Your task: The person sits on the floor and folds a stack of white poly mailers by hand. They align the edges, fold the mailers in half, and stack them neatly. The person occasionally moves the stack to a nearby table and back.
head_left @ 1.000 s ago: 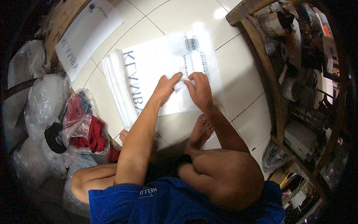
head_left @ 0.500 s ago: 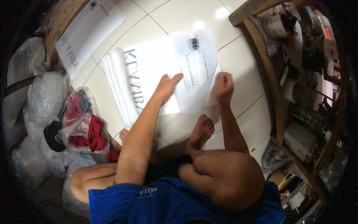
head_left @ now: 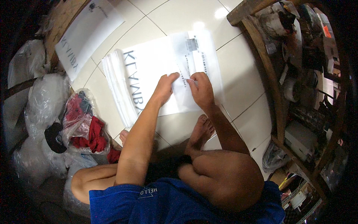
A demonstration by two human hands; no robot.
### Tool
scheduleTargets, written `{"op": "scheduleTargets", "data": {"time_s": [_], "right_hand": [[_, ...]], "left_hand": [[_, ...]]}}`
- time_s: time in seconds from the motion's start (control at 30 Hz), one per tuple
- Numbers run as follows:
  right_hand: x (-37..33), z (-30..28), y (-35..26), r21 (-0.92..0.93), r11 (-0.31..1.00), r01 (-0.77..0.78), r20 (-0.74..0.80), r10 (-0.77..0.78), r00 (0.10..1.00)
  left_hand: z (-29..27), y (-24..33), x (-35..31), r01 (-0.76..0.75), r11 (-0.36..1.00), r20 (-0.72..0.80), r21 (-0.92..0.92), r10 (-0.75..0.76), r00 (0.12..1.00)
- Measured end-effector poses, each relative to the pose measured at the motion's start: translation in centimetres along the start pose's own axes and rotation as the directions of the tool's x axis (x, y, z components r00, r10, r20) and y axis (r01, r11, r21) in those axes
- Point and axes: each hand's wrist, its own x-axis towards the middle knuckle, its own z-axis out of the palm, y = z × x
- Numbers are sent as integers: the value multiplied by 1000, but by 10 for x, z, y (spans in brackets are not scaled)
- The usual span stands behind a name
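Observation:
A stack of flat white plastic bags [head_left: 154,59] with dark printed lettering and a barcode lies on the tiled floor before me. Its left side shows several folded layers. My left hand [head_left: 165,89] rests on the middle of the stack, fingers curled and thumb stretched right, pressed on the top bag. Close beside it, my right hand [head_left: 202,89] pinches the top bag's translucent film between thumb and forefinger. The fingertips of both hands nearly meet. How much film sits under my left fingers is hidden.
Another printed white sheet [head_left: 89,37] lies at the far left. Clear plastic bags [head_left: 46,100], one holding red and dark cloth [head_left: 89,128], crowd the left side. A wooden-framed shelf [head_left: 266,71] with cluttered parts stands at right. My bare foot [head_left: 201,130] is just below the stack.
My right hand has moved left from the stack's right edge to the middle, beside my left hand, and now pinches the film there. My left hand has stayed almost still.

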Motion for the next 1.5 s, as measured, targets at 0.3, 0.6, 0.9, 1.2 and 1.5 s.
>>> {"op": "scheduleTargets", "data": {"time_s": [0.3,0.6,0.9,1.2,1.5], "right_hand": [[-1,-57,29,219,922,-320,-426,385,819],[6,-22,-39,37,999,-36,-34,37,999],[5,-22,-15,192,980,-59,55,50,997],[-5,-42,43,285,935,-212,-219,279,935],[13,-52,-32,137,990,21,-108,-7,994]], "left_hand": [[4,-1,-2,4,999,-3,51,-4,1000],[20,9,-11,-20,993,-70,116,28,997],[-5,-4,1,12,992,-53,126,-5,999],[6,3,-3,25,991,4,131,-26,1000],[14,5,-9,-55,997,-23,53,56,998]]}}
